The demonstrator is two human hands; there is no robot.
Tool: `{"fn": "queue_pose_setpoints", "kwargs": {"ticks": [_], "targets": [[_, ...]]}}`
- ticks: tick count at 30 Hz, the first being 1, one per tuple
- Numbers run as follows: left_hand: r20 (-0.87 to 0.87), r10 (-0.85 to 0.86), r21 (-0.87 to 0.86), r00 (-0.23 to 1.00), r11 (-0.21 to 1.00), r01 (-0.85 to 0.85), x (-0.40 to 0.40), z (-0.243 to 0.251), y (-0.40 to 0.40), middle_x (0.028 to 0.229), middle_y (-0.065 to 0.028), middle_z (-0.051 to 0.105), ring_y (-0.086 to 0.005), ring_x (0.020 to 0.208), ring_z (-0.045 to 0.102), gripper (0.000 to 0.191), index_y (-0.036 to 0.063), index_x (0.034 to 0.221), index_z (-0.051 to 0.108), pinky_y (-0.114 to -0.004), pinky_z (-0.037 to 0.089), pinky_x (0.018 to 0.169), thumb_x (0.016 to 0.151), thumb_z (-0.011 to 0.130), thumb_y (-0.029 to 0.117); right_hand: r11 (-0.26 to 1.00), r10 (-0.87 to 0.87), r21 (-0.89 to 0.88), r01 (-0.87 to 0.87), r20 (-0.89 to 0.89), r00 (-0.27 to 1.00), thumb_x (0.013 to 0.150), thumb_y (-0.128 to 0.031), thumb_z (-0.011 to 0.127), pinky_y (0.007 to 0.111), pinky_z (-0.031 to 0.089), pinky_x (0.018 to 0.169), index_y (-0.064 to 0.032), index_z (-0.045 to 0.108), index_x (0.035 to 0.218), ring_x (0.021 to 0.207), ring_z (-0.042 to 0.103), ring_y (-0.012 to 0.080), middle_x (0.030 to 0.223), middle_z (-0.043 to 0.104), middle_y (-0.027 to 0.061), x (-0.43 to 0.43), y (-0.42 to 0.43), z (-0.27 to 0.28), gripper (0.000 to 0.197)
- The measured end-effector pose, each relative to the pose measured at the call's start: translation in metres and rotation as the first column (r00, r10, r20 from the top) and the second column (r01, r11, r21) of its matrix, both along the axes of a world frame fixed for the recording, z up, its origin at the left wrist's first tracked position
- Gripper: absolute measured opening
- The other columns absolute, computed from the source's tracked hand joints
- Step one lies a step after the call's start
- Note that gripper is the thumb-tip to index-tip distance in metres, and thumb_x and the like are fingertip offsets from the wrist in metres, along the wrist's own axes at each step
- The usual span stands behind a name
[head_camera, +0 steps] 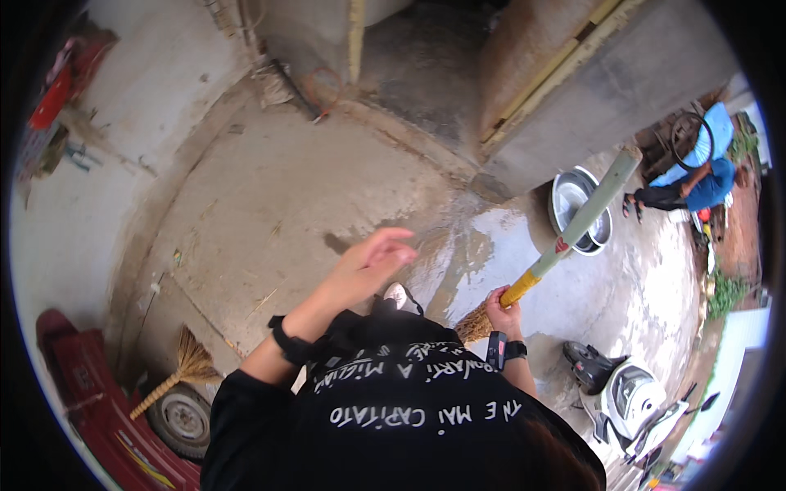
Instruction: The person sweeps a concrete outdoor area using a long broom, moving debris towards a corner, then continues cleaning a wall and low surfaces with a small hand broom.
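My right hand (505, 314) is closed around the yellow-wrapped lower part of a broom's pale green handle (577, 227). The handle's far end points up and right, while the straw bristles (476, 324) show beside my body, partly hidden by my hand and shirt. My left hand (374, 255) is raised over the concrete floor (270, 178), its fingers loosely curled and apart, with nothing in it. Below it the tip of a light shoe (396, 294) shows.
Metal basins (562, 196) stand by the wall corner, near wet floor. A white motor scooter (629, 399) is at the lower right. A person in blue (712, 184) sits farther off. A second straw broom (187, 362) leans near a red vehicle's wheel (181, 420). A doorway opens ahead.
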State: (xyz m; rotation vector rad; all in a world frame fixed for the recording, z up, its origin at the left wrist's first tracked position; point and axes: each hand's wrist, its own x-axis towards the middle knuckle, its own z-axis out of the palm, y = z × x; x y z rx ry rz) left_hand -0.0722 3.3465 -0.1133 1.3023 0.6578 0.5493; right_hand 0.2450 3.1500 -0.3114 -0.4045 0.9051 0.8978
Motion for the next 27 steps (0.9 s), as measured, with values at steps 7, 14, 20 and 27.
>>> {"fn": "queue_pose_setpoints", "kwargs": {"ticks": [7, 14, 20, 27], "targets": [[-0.308, 0.527, -0.162, 0.792, 0.791, -0.590, -0.073, -0.036, 0.033, 0.091, -0.0045, 0.056, -0.0144, 0.088, 0.052, 0.030, 0.0048, 0.110, 0.048, -0.025, 0.040, 0.078, 0.087, 0.045, 0.023, 0.943, -0.310, 0.150, 0.296, 0.079, 0.947, 0.082, -0.008, 0.038, 0.033, 0.050, 0.067, -0.0010, 0.056, 0.082, 0.066, 0.058, 0.0200, 0.071, 0.058, 0.0098, 0.144, 0.077, 0.048, 0.020], [-0.390, 0.553, -0.030, 0.736, 0.792, -0.610, -0.045, -0.032, 0.149, 0.088, -0.0022, 0.056, -0.0122, 0.086, 0.052, 0.032, 0.0046, 0.109, 0.049, -0.025, 0.039, 0.076, 0.085, 0.047, 0.026, 0.873, -0.399, 0.349, 0.341, 0.106, 0.911, 0.085, -0.010, 0.032, 0.036, 0.049, 0.073, 0.0028, 0.055, 0.090, 0.075, 0.058, 0.0237, 0.080, 0.059, 0.0125, 0.309, 0.190, 0.014, 0.027], [-0.334, 0.487, 0.033, 0.807, 0.862, -0.506, 0.028, -0.002, 0.250, 0.088, -0.0028, 0.055, -0.0118, 0.085, 0.051, 0.029, 0.0032, 0.107, 0.049, -0.025, 0.040, 0.077, 0.086, 0.045, 0.023, 0.933, -0.342, 0.197, 0.302, 0.216, 0.914, 0.084, -0.008, 0.040, 0.038, 0.044, 0.085, 0.0070, 0.040, 0.108, 0.091, 0.055, 0.0281, 0.097, 0.055, 0.0187, 0.399, 0.271, 0.032, 0.029], [-0.426, 0.397, -0.133, 0.813, 0.862, -0.490, 0.048, -0.014, 0.305, 0.088, -0.0039, 0.056, -0.0129, 0.086, 0.053, 0.026, 0.0016, 0.107, 0.048, -0.025, 0.041, 0.078, 0.086, 0.045, 0.016, 0.983, -0.096, -0.119, 0.140, 0.317, 0.943, 0.081, -0.017, 0.050, 0.034, 0.044, 0.085, 0.0073, 0.040, 0.109, 0.095, 0.054, 0.0245, 0.102, 0.055, 0.0154, 0.366, 0.312, 0.062, 0.038]]}}
